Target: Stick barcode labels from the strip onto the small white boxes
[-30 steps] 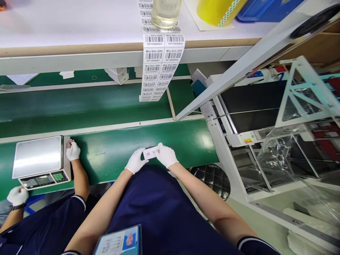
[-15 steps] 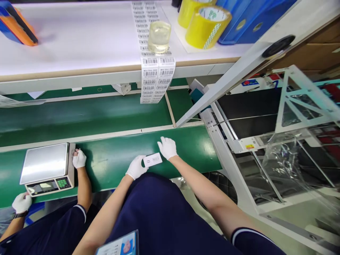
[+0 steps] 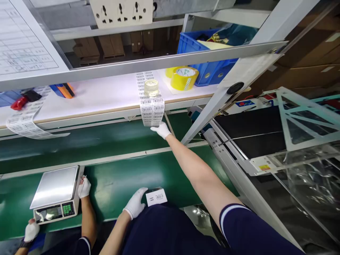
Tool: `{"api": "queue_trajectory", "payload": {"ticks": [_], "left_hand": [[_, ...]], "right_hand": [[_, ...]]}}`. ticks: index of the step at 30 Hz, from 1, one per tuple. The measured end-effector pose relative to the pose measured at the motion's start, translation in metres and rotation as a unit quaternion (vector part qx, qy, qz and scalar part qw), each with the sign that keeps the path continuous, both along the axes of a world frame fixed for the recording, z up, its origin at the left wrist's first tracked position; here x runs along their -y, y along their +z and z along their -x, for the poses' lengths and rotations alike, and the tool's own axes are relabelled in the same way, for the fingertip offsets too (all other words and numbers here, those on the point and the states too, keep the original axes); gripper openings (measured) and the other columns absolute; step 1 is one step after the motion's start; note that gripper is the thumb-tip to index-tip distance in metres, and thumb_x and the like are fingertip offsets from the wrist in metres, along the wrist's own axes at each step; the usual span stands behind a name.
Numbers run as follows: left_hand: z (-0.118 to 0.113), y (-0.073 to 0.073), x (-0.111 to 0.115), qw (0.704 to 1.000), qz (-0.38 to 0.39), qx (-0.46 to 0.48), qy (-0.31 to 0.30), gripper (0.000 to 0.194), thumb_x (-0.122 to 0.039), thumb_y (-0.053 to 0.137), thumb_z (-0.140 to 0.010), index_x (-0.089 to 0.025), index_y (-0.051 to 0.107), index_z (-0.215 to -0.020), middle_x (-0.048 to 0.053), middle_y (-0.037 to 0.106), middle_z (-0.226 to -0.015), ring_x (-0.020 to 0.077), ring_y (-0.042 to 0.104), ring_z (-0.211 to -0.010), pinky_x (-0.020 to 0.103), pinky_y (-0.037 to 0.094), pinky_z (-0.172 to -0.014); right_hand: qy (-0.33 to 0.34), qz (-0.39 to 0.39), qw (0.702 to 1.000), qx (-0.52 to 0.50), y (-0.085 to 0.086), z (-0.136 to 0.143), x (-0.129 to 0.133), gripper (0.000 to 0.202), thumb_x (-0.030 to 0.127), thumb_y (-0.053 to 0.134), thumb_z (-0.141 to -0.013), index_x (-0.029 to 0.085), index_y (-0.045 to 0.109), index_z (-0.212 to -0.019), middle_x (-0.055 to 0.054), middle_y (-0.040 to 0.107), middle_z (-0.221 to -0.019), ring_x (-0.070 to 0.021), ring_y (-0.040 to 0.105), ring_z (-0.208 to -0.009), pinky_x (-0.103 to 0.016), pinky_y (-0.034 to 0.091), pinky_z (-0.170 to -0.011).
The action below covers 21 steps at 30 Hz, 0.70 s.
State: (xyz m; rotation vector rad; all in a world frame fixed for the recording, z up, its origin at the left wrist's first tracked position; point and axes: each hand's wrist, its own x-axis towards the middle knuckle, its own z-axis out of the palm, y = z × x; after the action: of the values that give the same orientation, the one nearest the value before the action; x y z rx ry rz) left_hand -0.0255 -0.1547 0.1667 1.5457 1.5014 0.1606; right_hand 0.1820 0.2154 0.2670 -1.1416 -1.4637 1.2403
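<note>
1. At the lower edge of the smooth green conveyor belt, the left hand in a white knit glove pinches a small flat white box by its left end; a barcode sticker shows on the box's upper face.
2. Right hand, gloved alike, is stretched out on a bare forearm to the hanging end of a paper barcode label strip; its fingertips touch the strip's lowest labels, but whether they pinch it cannot be told.
3. Strip draped over the edge of the matte white shelf and weighted by a clear round tape roll.
4. Yellow tape rolls beside a blue plastic crate.
5. Steel-topped weighing scale, a co-worker's gloved hand at its side.
</note>
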Motion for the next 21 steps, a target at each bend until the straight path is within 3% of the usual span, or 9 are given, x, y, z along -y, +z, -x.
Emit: {"api": "queue_trajectory", "payload": {"ticks": [2,4,7,9,12,14,16,18,21], "left_hand": [[0.009,0.008,0.0,0.997,-0.021,0.006,0.071,0.074,-0.008,0.063,-0.071,-0.017,0.055,-0.143,0.014,0.055,-0.153,0.0284,0.048,-0.145,0.046,0.033,-0.127],[0.018,0.022,-0.002,0.987,-0.045,0.033,0.151,0.058,-0.023,0.063,-0.082,-0.017,0.058,-0.14,0.014,0.059,-0.149,0.0279,0.055,-0.14,0.046,0.041,-0.123],[0.023,0.055,-0.013,0.964,-0.075,0.09,0.24,0.049,-0.042,0.058,-0.091,-0.02,0.061,-0.135,0.012,0.062,-0.144,0.0276,0.061,-0.133,0.045,0.047,-0.118],[0.016,0.082,-0.027,0.951,-0.118,0.115,0.262,0.055,-0.047,0.06,-0.092,-0.023,0.056,-0.142,0.01,0.057,-0.151,0.0281,0.056,-0.139,0.047,0.043,-0.121],[-0.009,0.122,-0.058,0.94,-0.192,0.158,0.235,0.083,-0.046,0.073,-0.086,-0.031,0.035,-0.158,0.008,0.035,-0.168,0.0305,0.039,-0.152,0.051,0.036,-0.126],[-0.029,0.144,-0.079,0.937,-0.202,0.214,0.187,0.093,-0.04,0.08,-0.081,-0.031,0.032,-0.16,0.009,0.034,-0.168,0.0317,0.04,-0.151,0.05,0.04,-0.124],[-0.045,0.162,-0.095,0.941,-0.184,0.245,0.146,0.08,-0.033,0.08,-0.081,-0.028,0.044,-0.153,0.01,0.049,-0.159,0.0305,0.05,-0.144,0.048,0.045,-0.12],[-0.054,0.176,-0.105,0.951,-0.171,0.22,0.131,0.058,-0.03,0.076,-0.084,-0.025,0.059,-0.14,0.008,0.062,-0.147,0.0289,0.058,-0.136,0.046,0.049,-0.117],[-0.055,0.191,-0.107,0.96,-0.179,0.176,0.123,0.045,-0.029,0.072,-0.087,-0.024,0.065,-0.131,0.007,0.067,-0.14,0.0272,0.062,-0.131,0.046,0.05,-0.115]], "right_hand": [[0.034,0.051,0.998,0.01,-0.01,0.002,0.019,0.05,0.025,0.086,-0.067,0.011,0.075,-0.113,-0.015,0.074,-0.121,-0.0317,0.067,-0.118,-0.055,0.047,-0.113],[0.056,0.072,0.996,0.009,-0.024,-0.002,0.053,0.046,0.028,0.087,-0.066,0.011,0.078,-0.108,-0.016,0.076,-0.117,-0.0338,0.069,-0.116,-0.058,0.048,-0.111],[0.093,0.103,0.989,-0.042,-0.036,-0.014,0.121,0.051,0.037,0.084,-0.075,0.015,0.075,-0.12,-0.014,0.072,-0.127,-0.032,0.067,-0.121,-0.056,0.048,-0.112],[0.118,0.133,0.98,-0.094,-0.031,-0.022,0.167,0.055,0.042,0.081,-0.081,0.017,0.071,-0.129,-0.013,0.069,-0.133,-0.0304,0.066,-0.122,-0.052,0.052,-0.107],[0.144,0.164,0.97,-0.111,-0.006,-0.03,0.221,0.052,0.048,0.078,-0.085,0.015,0.072,-0.124,-0.013,0.075,-0.118,-0.0276,0.071,-0.101,-0.045,0.06,-0.088],[0.15,0.167,0.968,-0.111,0.015,-0.032,0.244,0.049,0.05,0.077,-0.086,0.014,0.073,-0.119,-0.011,0.076,-0.107,-0.0253,0.071,-0.091,-0.041,0.06,-0.081],[0.117,0.152,0.973,-0.126,0.03,-0.034,0.257,0.047,0.049,0.075,-0.088,0.017,0.069,-0.121,-0.01,0.075,-0.112,-0.025,0.071,-0.098,-0.041,0.059,-0.086],[0.036,0.115,0.984,-0.128,0.037,-0.038,0.266,0.044,0.046,0.071,-0.091,0.021,0.062,-0.125,-0.01,0.072,-0.12,-0.0243,0.069,-0.108,-0.041,0.058,-0.095],[-0.092,0.032,0.993,-0.064,0.04,-0.046,0.274,0.032,0.04,0.067,-0.093,0.022,0.059,-0.119,-0.008,0.073,-0.109,-0.0227,0.07,-0.103,-0.039,0.058,-0.093]]}}
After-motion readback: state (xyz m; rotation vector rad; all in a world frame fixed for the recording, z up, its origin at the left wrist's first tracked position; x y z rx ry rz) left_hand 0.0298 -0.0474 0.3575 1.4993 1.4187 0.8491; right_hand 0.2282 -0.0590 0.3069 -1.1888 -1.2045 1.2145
